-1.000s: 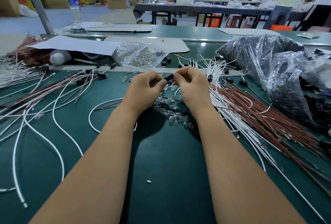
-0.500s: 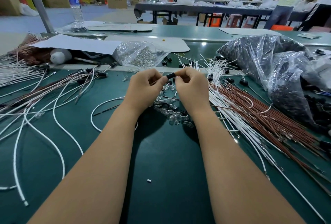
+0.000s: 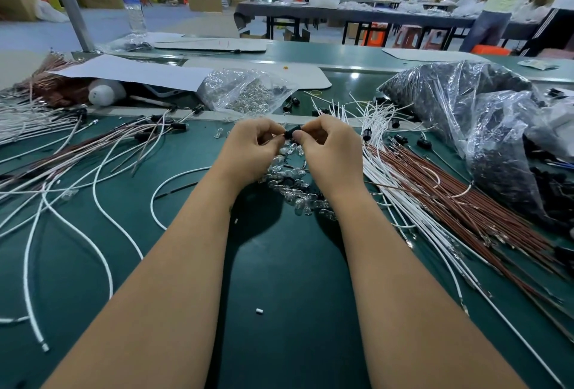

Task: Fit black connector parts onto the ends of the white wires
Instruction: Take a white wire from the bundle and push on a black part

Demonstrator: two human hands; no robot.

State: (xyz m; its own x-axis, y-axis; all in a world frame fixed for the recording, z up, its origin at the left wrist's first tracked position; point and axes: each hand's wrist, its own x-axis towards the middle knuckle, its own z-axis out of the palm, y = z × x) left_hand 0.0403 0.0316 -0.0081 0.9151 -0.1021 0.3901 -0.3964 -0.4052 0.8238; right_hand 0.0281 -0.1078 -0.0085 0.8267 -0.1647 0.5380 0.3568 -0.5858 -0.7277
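My left hand (image 3: 252, 148) and my right hand (image 3: 328, 147) meet above the green table (image 3: 279, 295), fingertips together. Between them they pinch a small black connector part (image 3: 291, 134). Whether a wire end sits in it is hidden by my fingers. A white wire (image 3: 161, 193) loops on the table under my left forearm. Just below my hands lies a heap of small clear glass bulbs (image 3: 295, 186). A bundle of white wires (image 3: 382, 168) and brown wires (image 3: 459, 202) fans out to the right of my right hand.
A clear bag of black connector parts (image 3: 466, 115) bulges at the right. A smaller bag of clear bulbs (image 3: 245, 93) sits behind my hands. Finished white and brown wires (image 3: 77, 155) spread to the left. A water bottle (image 3: 133, 6) stands at the back left.
My hands have stayed together on the black part and shifted slightly away from me; the fingertips have closed more tightly around it.
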